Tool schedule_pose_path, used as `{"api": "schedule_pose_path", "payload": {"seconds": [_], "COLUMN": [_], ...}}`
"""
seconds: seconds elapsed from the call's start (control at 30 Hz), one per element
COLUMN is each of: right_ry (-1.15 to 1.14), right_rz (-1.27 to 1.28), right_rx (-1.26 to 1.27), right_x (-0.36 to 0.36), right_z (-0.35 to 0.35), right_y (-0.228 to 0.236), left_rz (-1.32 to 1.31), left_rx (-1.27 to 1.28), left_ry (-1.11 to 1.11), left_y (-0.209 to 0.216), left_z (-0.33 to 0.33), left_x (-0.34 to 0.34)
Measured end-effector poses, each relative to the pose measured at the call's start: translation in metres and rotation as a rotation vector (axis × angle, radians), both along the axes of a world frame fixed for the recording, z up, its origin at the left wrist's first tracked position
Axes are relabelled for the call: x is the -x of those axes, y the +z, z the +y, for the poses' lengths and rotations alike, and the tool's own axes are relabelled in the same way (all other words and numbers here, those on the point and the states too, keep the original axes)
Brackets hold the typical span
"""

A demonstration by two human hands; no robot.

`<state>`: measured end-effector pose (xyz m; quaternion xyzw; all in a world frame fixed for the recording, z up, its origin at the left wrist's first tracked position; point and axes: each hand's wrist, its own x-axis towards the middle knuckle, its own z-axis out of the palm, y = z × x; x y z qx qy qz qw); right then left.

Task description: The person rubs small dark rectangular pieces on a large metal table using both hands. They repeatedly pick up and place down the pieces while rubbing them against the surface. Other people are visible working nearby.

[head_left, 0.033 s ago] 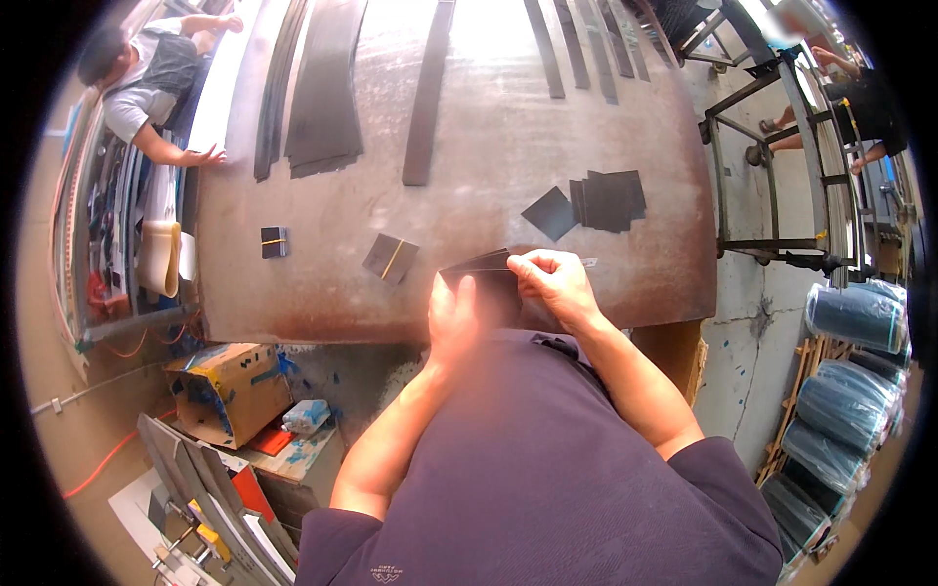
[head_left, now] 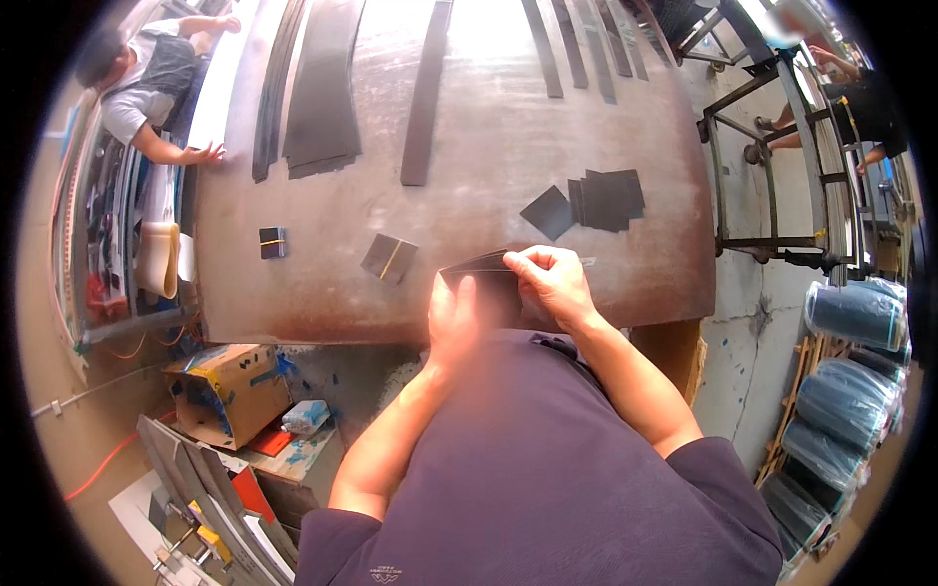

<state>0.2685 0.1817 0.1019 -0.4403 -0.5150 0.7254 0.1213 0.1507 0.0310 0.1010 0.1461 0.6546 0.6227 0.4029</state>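
Note:
Between my two hands is a small stack of thin dark square sheets [head_left: 496, 283], held at the table's near edge with its top sheets fanned apart. My left hand [head_left: 453, 314] grips the stack's left side, its thumb along the edge. With thumb and fingertips, my right hand [head_left: 555, 281] pinches the upper right corner. Left of my hands lies a dark square bundle [head_left: 388, 257] with a yellow band, and farther left a smaller banded bundle [head_left: 274, 242]. Beyond my right hand are a loose dark square [head_left: 548, 213] and several overlapping dark squares [head_left: 611, 200].
Long dark strips [head_left: 426, 107] lie across the far part of the metal table [head_left: 469, 220]. A co-worker [head_left: 147, 93] stands at the left edge with a white sheet. At right are a metal rack [head_left: 772, 146] and plastic-wrapped rolls [head_left: 848, 396]; a cardboard box [head_left: 230, 396] sits lower left.

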Motion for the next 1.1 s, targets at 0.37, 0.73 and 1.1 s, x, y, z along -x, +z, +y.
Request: {"api": "schedule_pose_path", "payload": {"seconds": [0.37, 0.73, 1.1], "right_ry": [0.089, 0.193, 0.188], "right_rz": [-0.039, -0.114, -0.242], "right_rx": [-0.105, -0.096, -0.124], "right_x": [0.001, -0.004, -0.010], "right_z": [-0.010, -0.008, -0.021], "right_y": [-0.012, -0.020, -0.079], "left_rz": [0.047, -0.121, -0.076], "left_rx": [0.131, 0.010, 0.157], "left_ry": [-0.013, 0.047, -0.042], "left_y": [-0.003, -0.067, -0.132], "left_z": [-0.007, -0.013, -0.027], "left_x": [0.004, 0.004, 0.009]}}
